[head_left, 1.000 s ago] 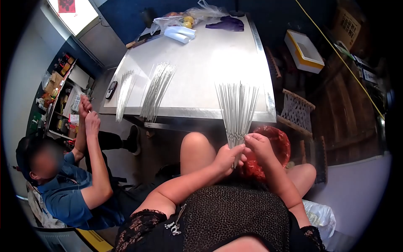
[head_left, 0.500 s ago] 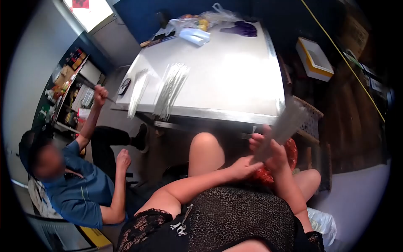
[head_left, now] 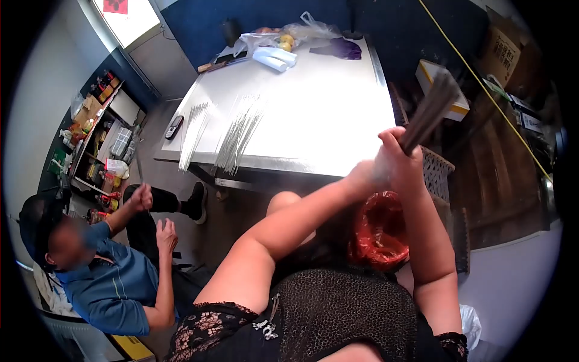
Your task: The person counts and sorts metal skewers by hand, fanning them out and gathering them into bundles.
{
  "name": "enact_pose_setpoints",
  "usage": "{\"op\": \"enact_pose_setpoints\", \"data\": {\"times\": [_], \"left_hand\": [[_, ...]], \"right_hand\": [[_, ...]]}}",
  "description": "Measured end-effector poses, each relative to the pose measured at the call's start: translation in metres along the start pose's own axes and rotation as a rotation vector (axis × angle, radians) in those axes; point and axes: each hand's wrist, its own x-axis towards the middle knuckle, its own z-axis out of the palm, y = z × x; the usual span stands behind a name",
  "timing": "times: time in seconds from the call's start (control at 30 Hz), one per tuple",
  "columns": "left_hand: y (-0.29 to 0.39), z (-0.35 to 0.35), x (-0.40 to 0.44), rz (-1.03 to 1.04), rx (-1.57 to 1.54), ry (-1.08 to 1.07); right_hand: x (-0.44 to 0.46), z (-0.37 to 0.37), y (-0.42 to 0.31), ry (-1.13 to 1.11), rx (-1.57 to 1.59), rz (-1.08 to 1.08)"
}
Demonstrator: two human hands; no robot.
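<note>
1. Two hands meet out in front of the body, lifted above the knees: the left hand [head_left: 363, 176] lies against the right hand [head_left: 400, 159] at the lower part of a bundle of thin rods [head_left: 430, 112].
2. Fingers of the right hand wrap round the bundle, clamped on it; those of the left are blurred and partly hidden, so I cannot tell whether they grip it too.
3. From both hands the bundle runs up and to the right in the view, its long axis slanting outside the right edge of the desk [head_left: 319, 114]. The right hand is nearer its blurred far end.
4. Below them, just left of the right forearm, sits a bin lined with red plastic [head_left: 360, 235].
5. Off to the left, a co-worker [head_left: 111, 289] holds both hands apart.
6. Two loose bunches, a left bunch [head_left: 194, 136] and a right bunch [head_left: 240, 136], lie near the desk's front edge; a phone [head_left: 174, 127] is beside the left one.
7. Farther back lie a white sheet [head_left: 274, 58] and a purple cloth [head_left: 341, 49].
</note>
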Motion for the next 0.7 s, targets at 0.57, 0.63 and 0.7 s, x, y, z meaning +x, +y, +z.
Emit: {"op": "enact_pose_setpoints", "data": {"times": [0.57,0.63,0.7], "left_hand": [[0.0,0.023,-0.02,-0.288,-0.191,0.111],[0.0,0.046,-0.052,-0.321,-0.445,0.145],[-0.002,0.063,-0.078,-0.364,-0.569,0.115]], "right_hand": [[0.001,-0.007,0.025,-0.043,-0.017,0.303],[-0.02,-0.01,0.029,-0.059,0.101,0.517],[-0.037,-0.01,0.034,-0.044,0.147,0.681]]}}
